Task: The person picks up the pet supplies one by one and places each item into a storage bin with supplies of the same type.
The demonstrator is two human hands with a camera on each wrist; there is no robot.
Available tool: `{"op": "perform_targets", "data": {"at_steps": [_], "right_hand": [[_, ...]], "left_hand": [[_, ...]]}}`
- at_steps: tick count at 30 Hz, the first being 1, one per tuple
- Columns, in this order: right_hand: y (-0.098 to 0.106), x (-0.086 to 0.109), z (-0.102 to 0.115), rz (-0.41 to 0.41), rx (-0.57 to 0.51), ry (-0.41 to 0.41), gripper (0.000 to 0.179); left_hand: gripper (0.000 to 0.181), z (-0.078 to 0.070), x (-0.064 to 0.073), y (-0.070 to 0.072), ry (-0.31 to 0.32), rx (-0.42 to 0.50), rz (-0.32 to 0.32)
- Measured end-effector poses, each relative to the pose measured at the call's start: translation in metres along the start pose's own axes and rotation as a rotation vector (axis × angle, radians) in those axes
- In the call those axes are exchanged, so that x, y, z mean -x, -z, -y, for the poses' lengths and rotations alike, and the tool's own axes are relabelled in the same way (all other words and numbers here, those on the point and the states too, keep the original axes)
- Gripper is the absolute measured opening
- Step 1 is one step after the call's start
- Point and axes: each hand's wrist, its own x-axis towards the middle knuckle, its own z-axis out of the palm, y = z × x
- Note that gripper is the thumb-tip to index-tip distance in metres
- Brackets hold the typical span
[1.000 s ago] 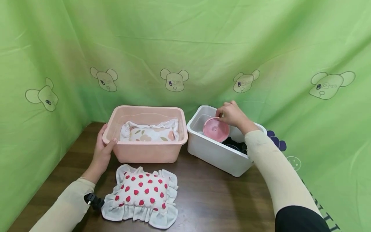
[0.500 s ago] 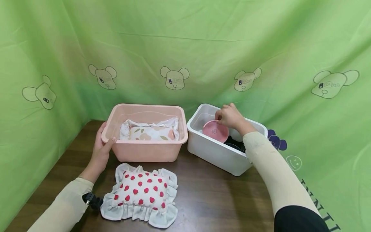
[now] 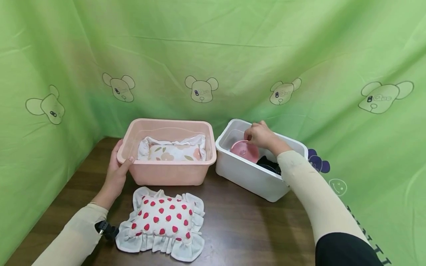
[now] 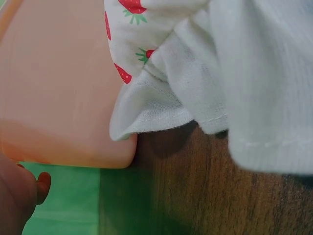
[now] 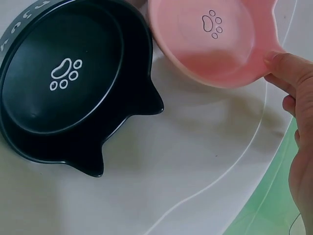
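Inside the white bin (image 3: pixel 247 177), my right hand (image 3: pixel 263 136) pinches the rim of a pink cat-eared pet bowl (image 3: pixel 245 150) with a paw print. The right wrist view shows thumb and finger on one ear of that pink bowl (image 5: pixel 225 39). Beside it in the bin lies a black cat-eared pet bowl (image 5: pixel 63 73), its paw print facing up. My left hand (image 3: pixel 116 171) grips the left rim of a pink bin (image 3: pixel 166 174), thumb in front. A floral cushion with a white frill (image 3: pixel 173 152) lies in that bin.
A strawberry-print cushion (image 3: pixel 164 220) with a ruffled edge lies on the brown wooden table (image 3: pixel 246 229), in front of the pink bin. A green curtain (image 3: pixel 213 44) with bear drawings hangs behind and at both sides. The two bins stand close together.
My right hand has lowered the pink bowl deeper into the white bin and slightly left. The left hand keeps its hold on the pink bin, and the view has shifted a little.
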Motion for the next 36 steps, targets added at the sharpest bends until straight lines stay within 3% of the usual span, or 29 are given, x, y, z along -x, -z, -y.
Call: {"op": "perform_targets", "data": {"at_steps": [16,20,26,36], "right_hand": [[-0.002,0.002,0.003,0.040,0.013,0.004,0.010],[0.001,0.001,0.001,0.071,-0.004,-0.002,0.017],[0.012,0.007,-0.001,0.090,0.002,-0.015,0.025],[0.055,0.012,0.002,-0.001,-0.024,-0.017,0.029]], "left_hand": [[0.072,-0.001,0.001,-0.002,0.006,-0.024,0.016],[0.072,-0.001,0.002,-0.003,0.007,-0.016,0.010],[0.072,0.002,0.001,-0.005,0.022,-0.020,0.023],[0.071,0.003,0.001,-0.004,0.012,-0.028,0.003]]}}
